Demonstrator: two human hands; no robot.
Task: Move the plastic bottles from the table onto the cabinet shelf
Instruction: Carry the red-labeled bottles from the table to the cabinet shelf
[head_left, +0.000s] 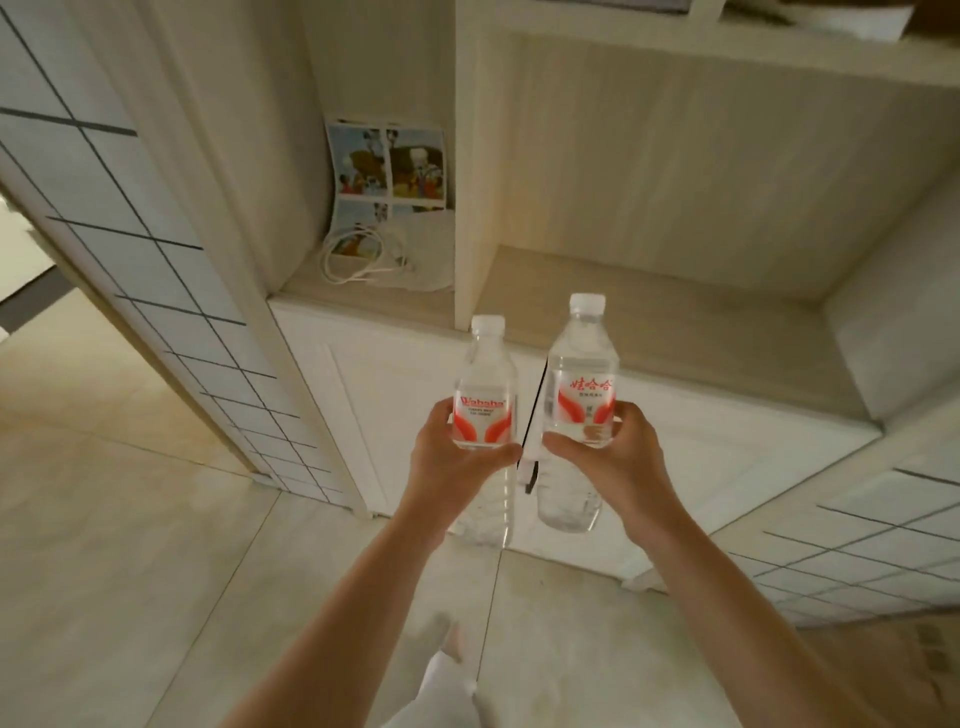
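Carrying two bottles upright, left hand (457, 457) gripping one (484, 415), right hand (618, 457) the other (581, 410). Lift clear of the shelf (675, 332) lip, then set down level.

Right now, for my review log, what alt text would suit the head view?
A person holds two upright clear plastic water bottles, the left bottle in the left hand and the right bottle in the right hand, in front of a pale wooden cabinet shelf. A coiled white cable lies in the narrower left compartment.

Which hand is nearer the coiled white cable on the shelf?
Left. The left hand is below and slightly right of the coiled white cable; the right hand is farther right.
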